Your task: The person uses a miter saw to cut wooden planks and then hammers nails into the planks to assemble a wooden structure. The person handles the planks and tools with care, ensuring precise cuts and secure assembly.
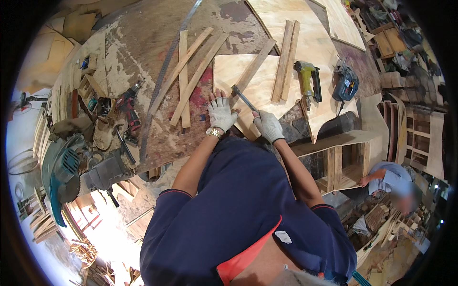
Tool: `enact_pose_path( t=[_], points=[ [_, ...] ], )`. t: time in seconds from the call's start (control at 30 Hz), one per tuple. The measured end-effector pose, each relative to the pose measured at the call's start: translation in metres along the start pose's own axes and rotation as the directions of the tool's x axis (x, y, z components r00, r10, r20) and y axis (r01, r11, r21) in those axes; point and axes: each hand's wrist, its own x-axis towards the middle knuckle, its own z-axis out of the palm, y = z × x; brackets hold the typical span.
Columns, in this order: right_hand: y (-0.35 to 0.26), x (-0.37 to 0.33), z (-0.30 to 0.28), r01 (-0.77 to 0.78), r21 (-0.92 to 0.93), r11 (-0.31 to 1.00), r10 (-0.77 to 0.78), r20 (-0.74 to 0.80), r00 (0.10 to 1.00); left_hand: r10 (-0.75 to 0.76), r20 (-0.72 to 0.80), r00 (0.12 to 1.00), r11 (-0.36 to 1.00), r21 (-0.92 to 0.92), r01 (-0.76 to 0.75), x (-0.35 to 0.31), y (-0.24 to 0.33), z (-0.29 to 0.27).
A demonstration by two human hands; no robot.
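My right hand (268, 126), in a pale fingerless work glove, is closed round the handle of a hammer (245, 99). The hammer's head lies over a wooden strip (257, 65) that slants across a light plywood sheet (228, 71). Left of the hammer, my left hand (222, 113), gloved the same way and wearing a wristwatch, rests with fingers spread at the sheet's near left edge. Whether a nail is under the hammer is too small to tell.
Loose wooden strips (191, 74) and a long metal ruler (164, 66) lie to the left. A cordless drill (128, 110) and a miter saw (67, 167) are farther left. On the right are a yellow nail gun (306, 81), a blue jigsaw (346, 83) and another person (391, 178).
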Motion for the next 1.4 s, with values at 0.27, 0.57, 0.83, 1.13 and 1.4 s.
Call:
enact_pose_path(
  t=[0.27,0.57,0.83,1.13,1.4],
  points=[
    [-0.009,-0.009,-0.007,0.073,0.199,0.977,-0.047,-0.135,0.99,0.051,0.031,0.998,0.991,-0.124,-0.046,0.002,-0.014,-0.018],
    [0.023,-0.027,0.025,-0.129,0.232,0.964,0.113,0.082,0.99,-0.288,-0.008,0.958,0.717,-0.664,0.21,-0.024,-0.084,-0.043],
    [0.035,-0.037,0.028,-0.196,0.379,0.904,0.215,-0.006,0.977,-0.155,0.381,0.912,0.719,-0.59,0.368,-0.041,-0.077,-0.028],
    [0.05,-0.041,0.022,-0.231,0.516,0.825,0.356,-0.157,0.921,-0.007,-0.067,0.998,0.841,-0.54,-0.03,-0.036,-0.006,-0.072],
    [0.051,-0.071,0.007,-0.187,0.488,0.853,0.329,-0.223,0.918,0.033,0.054,0.998,0.85,-0.528,0.0,0.021,0.012,-0.063]
  ],
)
